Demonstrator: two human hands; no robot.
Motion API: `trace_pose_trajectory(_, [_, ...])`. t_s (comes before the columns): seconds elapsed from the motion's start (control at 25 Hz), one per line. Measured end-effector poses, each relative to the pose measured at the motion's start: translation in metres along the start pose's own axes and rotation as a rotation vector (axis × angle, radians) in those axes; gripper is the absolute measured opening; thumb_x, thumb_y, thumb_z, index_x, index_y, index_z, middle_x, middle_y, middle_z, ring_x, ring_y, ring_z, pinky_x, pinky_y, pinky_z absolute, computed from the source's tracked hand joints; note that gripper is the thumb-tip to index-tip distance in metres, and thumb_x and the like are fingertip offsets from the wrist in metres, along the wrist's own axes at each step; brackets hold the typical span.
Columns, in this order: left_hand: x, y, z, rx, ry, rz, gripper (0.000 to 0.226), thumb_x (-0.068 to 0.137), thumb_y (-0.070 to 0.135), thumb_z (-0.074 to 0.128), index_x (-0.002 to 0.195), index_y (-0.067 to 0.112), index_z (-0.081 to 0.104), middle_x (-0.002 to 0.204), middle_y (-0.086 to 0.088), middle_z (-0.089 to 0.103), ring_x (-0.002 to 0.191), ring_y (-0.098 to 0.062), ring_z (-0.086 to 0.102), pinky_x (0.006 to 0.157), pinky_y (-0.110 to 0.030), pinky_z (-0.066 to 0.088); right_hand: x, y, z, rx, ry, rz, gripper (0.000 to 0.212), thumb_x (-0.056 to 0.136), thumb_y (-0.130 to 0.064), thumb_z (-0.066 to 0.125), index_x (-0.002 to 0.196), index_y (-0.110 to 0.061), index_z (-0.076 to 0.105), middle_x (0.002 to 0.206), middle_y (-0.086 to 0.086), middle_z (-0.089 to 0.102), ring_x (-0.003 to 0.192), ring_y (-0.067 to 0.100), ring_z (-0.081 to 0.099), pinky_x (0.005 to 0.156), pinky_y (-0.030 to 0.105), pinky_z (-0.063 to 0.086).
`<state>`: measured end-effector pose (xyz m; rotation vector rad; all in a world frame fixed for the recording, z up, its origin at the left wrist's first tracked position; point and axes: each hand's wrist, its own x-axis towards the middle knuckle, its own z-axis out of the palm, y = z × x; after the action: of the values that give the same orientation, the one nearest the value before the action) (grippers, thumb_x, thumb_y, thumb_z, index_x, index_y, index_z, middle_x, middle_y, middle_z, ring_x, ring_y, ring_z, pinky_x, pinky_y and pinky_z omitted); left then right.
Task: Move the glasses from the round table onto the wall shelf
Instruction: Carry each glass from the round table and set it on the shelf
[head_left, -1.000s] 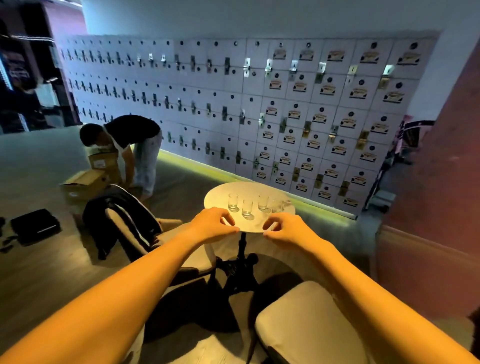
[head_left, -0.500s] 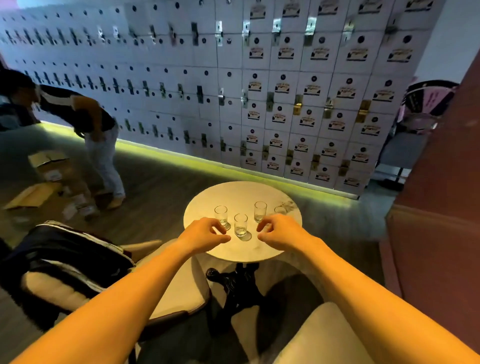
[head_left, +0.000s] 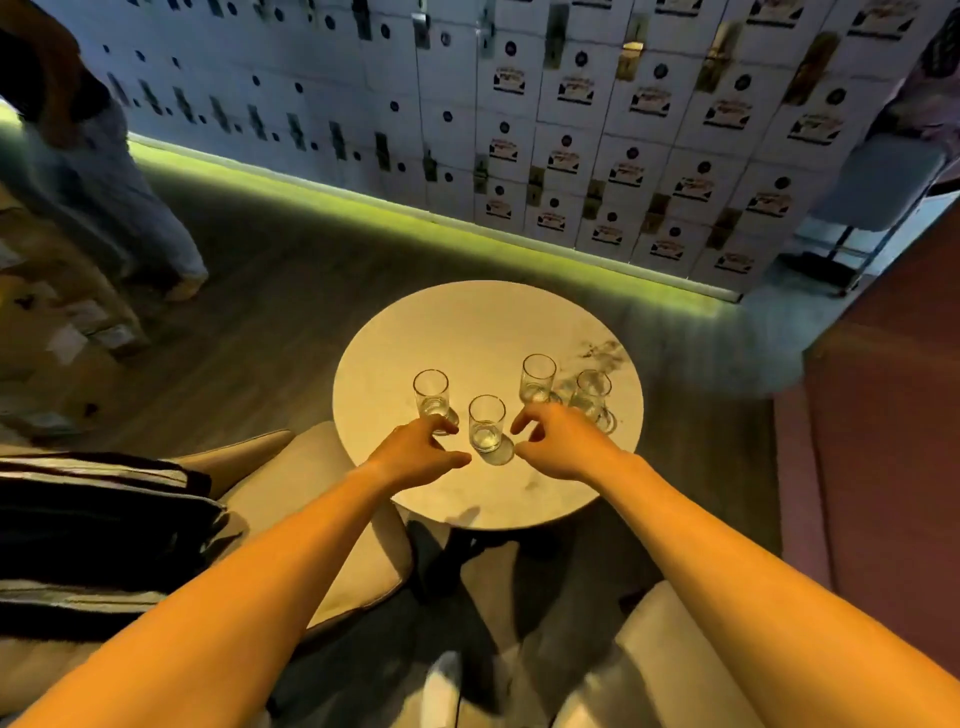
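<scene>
Both hands now closer to glasses than half second ago; table looks bigger, camera nearer. Left hand (head_left: 415, 453) open, fingers curled, touching base of left glass (head_left: 432, 396). Right hand (head_left: 561, 441) open, fingers spread beside two right glasses (head_left: 538, 378), ready to grab. Middle glass (head_left: 487, 423) stands between hands. All four glasses upright on round table (head_left: 467, 322). Shelf not in view. Nothing lifted yet.

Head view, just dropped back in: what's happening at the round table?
A person reaches both bare hands over the round table, where four clear glasses stand upright. The left hand has fingertips at the leftmost glass; the right hand is open beside the front glass. Nothing is lifted yet.
</scene>
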<state>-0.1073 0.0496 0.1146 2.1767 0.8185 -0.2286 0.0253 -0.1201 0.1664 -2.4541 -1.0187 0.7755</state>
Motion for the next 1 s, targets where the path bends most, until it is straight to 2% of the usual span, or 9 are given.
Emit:
trace_pose_trajectory(0.12, [0.053, -0.013, 0.013, -0.014, -0.065, 0.001, 0.068, 0.08, 0.046, 0.075, 0.14, 0.03, 0.046, 0.123, -0.006, 0.067, 0.083, -0.01, 0.062, 0.079, -0.026, 0.05, 0.043, 0.011, 0.018, -0.002, 0.005, 0.045, 0.033, 0.088, -0.028, 0.061, 0.121, -0.027, 0.061, 0.109, 0.008, 0.067, 0.1, 0.027, 0.064, 0.084, 0.043, 0.055])
trace_pose_trajectory(0.2, [0.085, -0.023, 0.022, -0.064, -0.092, 0.004, 0.074, 0.081, 0.044, 0.075, 0.145, 0.033, 0.04, 0.115, -0.003, 0.068, 0.077, 0.001, 0.058, 0.066, -0.018, 0.045, 0.07, 0.017, 0.032, -0.033, 0.005, 0.059, 0.039, 0.089, -0.027, 0.06, 0.128, -0.025, 0.057, 0.122, 0.011, 0.061, 0.109, 0.031, 0.06, 0.085, 0.041, 0.053])
trace_pose_trajectory(0.28, [0.11, -0.03, 0.03, -0.089, -0.126, 0.014, 0.072, 0.083, 0.043, 0.073, 0.145, 0.034, 0.038, 0.103, 0.002, 0.064, 0.076, 0.005, 0.056, 0.06, -0.014, 0.043, 0.091, 0.023, 0.045, -0.058, 0.001, 0.066, 0.041, 0.091, -0.027, 0.059, 0.132, -0.025, 0.056, 0.127, 0.014, 0.056, 0.116, 0.034, 0.056, 0.089, 0.042, 0.051])
trace_pose_trajectory(0.4, [0.133, -0.034, 0.037, -0.11, -0.194, 0.019, 0.066, 0.085, 0.04, 0.073, 0.142, 0.032, 0.04, 0.105, -0.001, 0.066, 0.086, -0.012, 0.066, 0.074, -0.028, 0.058, 0.109, 0.027, 0.059, -0.055, 0.0, 0.059, 0.031, 0.094, -0.027, 0.057, 0.124, -0.023, 0.062, 0.122, 0.012, 0.056, 0.114, 0.033, 0.056, 0.086, 0.038, 0.047])
trace_pose_trajectory(0.48, [0.14, -0.034, 0.039, -0.106, -0.217, 0.034, 0.065, 0.084, 0.038, 0.074, 0.14, 0.031, 0.042, 0.107, -0.005, 0.069, 0.092, -0.02, 0.068, 0.085, -0.041, 0.059, 0.112, 0.029, 0.063, -0.05, 0.022, 0.053, 0.025, 0.096, -0.03, 0.056, 0.119, -0.022, 0.063, 0.117, 0.01, 0.056, 0.111, 0.032, 0.056, 0.082, 0.037, 0.046])
trace_pose_trajectory(0.6, [0.143, -0.015, 0.035, -0.083, -0.25, 0.098, 0.065, 0.081, 0.044, 0.076, 0.137, 0.03, 0.046, 0.113, -0.003, 0.067, 0.096, -0.018, 0.066, 0.085, -0.037, 0.057, 0.102, 0.033, 0.051, -0.021, 0.121, 0.064, 0.022, 0.099, -0.031, 0.052, 0.116, -0.023, 0.062, 0.116, 0.009, 0.057, 0.107, 0.031, 0.057, 0.083, 0.042, 0.05])
trace_pose_trajectory(0.68, [0.137, 0.012, 0.032, -0.066, -0.251, 0.17, 0.066, 0.078, 0.048, 0.078, 0.135, 0.029, 0.05, 0.114, 0.002, 0.063, 0.1, -0.016, 0.062, 0.079, -0.028, 0.051, 0.082, 0.038, 0.036, 0.013, 0.225, 0.094, 0.022, 0.099, -0.031, 0.051, 0.116, -0.022, 0.062, 0.117, 0.009, 0.058, 0.104, 0.031, 0.058, 0.081, 0.043, 0.051])
trace_pose_trajectory(0.8, [0.126, 0.067, 0.038, -0.074, -0.256, 0.33, 0.066, 0.073, 0.044, 0.083, 0.129, 0.026, 0.054, 0.121, 0.006, 0.061, 0.109, -0.015, 0.059, 0.086, -0.03, 0.048, 0.037, 0.05, 0.006, 0.014, 0.336, 0.173, 0.023, 0.1, -0.031, 0.05, 0.119, -0.022, 0.059, 0.117, 0.009, 0.056, 0.102, 0.032, 0.058, 0.08, 0.041, 0.05])
trace_pose_trajectory(1.0, [0.03, 0.205, 0.105, -0.035, -0.435, 0.691, 0.065, 0.07, 0.046, 0.085, 0.125, 0.026, 0.057, 0.122, 0.007, 0.061, 0.11, -0.013, 0.059, 0.089, -0.029, 0.049, -0.138, 0.09, -0.043, -0.047, 0.647, 0.407, 0.023, 0.1, -0.029, 0.05, 0.119, -0.019, 0.06, 0.115, 0.009, 0.054, 0.102, 0.033, 0.059, 0.083, 0.046, 0.051])
